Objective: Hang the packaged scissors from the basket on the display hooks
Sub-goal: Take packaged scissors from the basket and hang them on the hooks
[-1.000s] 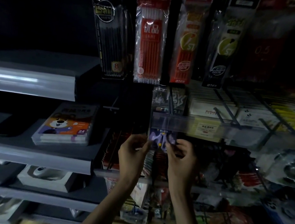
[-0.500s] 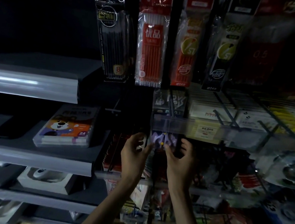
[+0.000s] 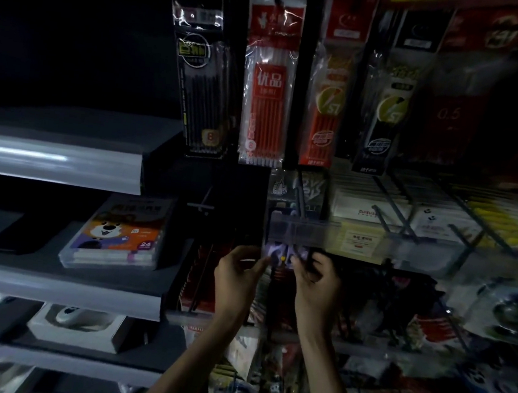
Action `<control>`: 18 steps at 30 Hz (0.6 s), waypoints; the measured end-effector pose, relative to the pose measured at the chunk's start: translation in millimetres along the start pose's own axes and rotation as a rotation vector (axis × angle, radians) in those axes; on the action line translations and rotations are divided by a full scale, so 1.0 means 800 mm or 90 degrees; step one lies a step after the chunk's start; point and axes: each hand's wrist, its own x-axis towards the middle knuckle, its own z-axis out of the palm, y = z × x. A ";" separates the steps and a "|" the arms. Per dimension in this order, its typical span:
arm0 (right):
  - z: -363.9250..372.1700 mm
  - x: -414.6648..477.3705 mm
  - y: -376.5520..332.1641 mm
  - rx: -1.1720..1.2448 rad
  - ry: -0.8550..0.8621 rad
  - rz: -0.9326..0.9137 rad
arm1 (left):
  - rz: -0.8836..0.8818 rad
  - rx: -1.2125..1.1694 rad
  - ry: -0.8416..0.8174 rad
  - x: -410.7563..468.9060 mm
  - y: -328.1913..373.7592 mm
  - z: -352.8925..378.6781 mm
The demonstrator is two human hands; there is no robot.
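We pinch the scissors pack (image 3: 280, 253) by its sides, left hand (image 3: 235, 279) at its nine o'clock, right hand (image 3: 318, 285) at three, just beneath the clear price rail (image 3: 305, 232).

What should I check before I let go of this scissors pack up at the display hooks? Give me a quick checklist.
1. Left hand grips the scissors pack by its left edge: ok.
2. Right hand grips the pack's right edge: ok.
3. Pack top raised as far as the clear price strip: ok.
4. Hang hole threaded: cannot tell, the strip and dim light hide it.
5. Pack faces outward, roughly upright: ok.
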 end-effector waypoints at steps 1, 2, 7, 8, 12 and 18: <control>0.000 0.002 0.000 -0.004 0.000 0.001 | -0.002 0.001 0.001 0.001 0.001 0.001; -0.001 0.004 0.002 -0.008 0.000 0.000 | -0.007 0.005 0.000 0.001 0.000 0.002; -0.005 0.005 0.005 -0.014 -0.010 0.009 | -0.006 0.035 -0.007 -0.002 -0.005 0.002; -0.005 0.005 0.004 -0.021 -0.009 0.007 | -0.003 0.040 -0.009 -0.002 -0.005 0.002; -0.009 -0.002 0.001 -0.035 -0.007 0.001 | 0.002 0.054 -0.021 -0.005 -0.008 -0.003; -0.024 -0.023 0.006 -0.075 -0.009 -0.003 | 0.006 0.079 -0.066 -0.016 -0.008 -0.020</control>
